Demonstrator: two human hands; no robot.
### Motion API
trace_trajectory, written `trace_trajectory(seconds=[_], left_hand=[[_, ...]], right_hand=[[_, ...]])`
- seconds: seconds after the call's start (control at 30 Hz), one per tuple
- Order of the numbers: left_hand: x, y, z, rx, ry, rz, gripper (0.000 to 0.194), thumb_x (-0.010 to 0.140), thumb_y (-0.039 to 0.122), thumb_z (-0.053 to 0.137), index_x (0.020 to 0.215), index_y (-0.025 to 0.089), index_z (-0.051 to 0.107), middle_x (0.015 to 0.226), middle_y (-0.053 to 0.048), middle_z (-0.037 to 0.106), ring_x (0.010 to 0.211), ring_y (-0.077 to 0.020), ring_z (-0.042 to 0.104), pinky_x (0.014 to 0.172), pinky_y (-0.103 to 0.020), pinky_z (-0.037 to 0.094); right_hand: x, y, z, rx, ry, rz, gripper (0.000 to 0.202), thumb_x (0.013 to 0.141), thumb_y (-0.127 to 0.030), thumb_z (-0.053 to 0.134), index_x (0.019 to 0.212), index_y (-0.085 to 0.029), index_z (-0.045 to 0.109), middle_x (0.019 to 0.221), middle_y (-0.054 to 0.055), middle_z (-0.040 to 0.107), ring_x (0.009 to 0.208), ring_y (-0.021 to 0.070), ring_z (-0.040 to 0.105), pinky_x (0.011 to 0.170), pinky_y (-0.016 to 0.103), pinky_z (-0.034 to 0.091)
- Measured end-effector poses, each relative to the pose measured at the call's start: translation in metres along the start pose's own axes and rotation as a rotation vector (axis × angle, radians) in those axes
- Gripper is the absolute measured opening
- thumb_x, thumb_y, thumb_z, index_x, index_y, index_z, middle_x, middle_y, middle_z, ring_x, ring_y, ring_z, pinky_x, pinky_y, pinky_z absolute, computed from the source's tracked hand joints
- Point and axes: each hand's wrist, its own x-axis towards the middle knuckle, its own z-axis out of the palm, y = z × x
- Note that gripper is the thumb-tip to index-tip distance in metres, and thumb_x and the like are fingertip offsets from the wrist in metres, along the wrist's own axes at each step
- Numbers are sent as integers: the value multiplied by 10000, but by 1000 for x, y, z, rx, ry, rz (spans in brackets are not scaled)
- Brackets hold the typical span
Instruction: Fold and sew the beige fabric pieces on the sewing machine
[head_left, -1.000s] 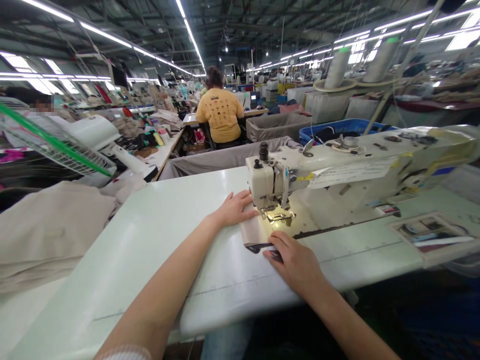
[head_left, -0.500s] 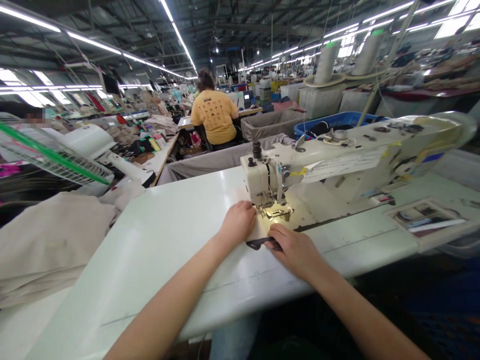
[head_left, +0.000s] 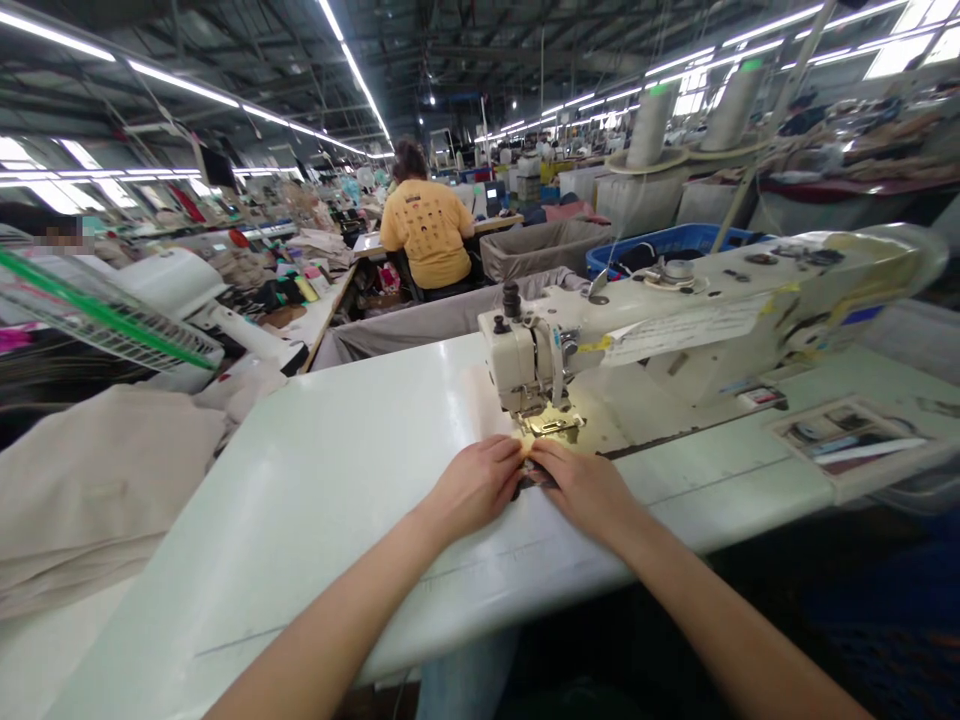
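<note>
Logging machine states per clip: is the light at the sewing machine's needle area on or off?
On: a yellow glow lights the needle plate beneath the sewing machine's head; the lamp itself cannot be made out.

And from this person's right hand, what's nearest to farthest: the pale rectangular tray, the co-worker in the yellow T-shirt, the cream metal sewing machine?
From the right hand, head view:
1. Cream metal sewing machine, just ahead.
2. Pale rectangular tray, off to the right.
3. Co-worker in the yellow T-shirt, far ahead, leftward.
</note>
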Motion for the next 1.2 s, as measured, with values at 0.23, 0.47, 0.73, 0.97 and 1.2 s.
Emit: trace_trajectory(seconds=[0.23,0.47,0.73,0.97,1.2], left_hand=[[11,-21,0,14,28,-11,256,981,160,443,1114,154,661,1127,-120,686,1104,-241,645,986,-403,558],[6,-24,9,15,80,-32,336,981,167,454,1281,131,601,1252,-138,663,1171,-247,624,1026,-408,544],[7,-23,6,34,60,2,321,974,170,449,1237,145,631,1222,-136,663,1140,-255,624,1005,-428,552],[7,-23,7,33,74,-7,329,971,158,458,1257,139,619,1232,-136,662,1162,-257,614,1017,-429,546],[8,-23,8,44,80,6,318,981,170,444,1239,124,625,1238,-139,662,1162,-258,611,1023,-424,541]], right_hand=[[16,4,0,11,35,-20,289,1013,-269,496,1237,-212,671,1375,51,647,1047,238,706,868,336,557],[4,9,6,62,67,-26,313,988,-246,514,1256,-212,673,1404,70,629,1146,251,674,934,369,555],[2,8,7,76,80,-29,310,998,-256,499,1253,-219,671,1402,59,632,1164,245,664,940,356,552],[2,8,6,64,67,-19,325,977,-227,512,1261,-218,669,1407,66,628,1184,246,656,951,363,549],[2,8,7,55,62,-15,329,989,-246,494,1264,-213,672,1422,67,616,1180,246,657,949,361,549]])
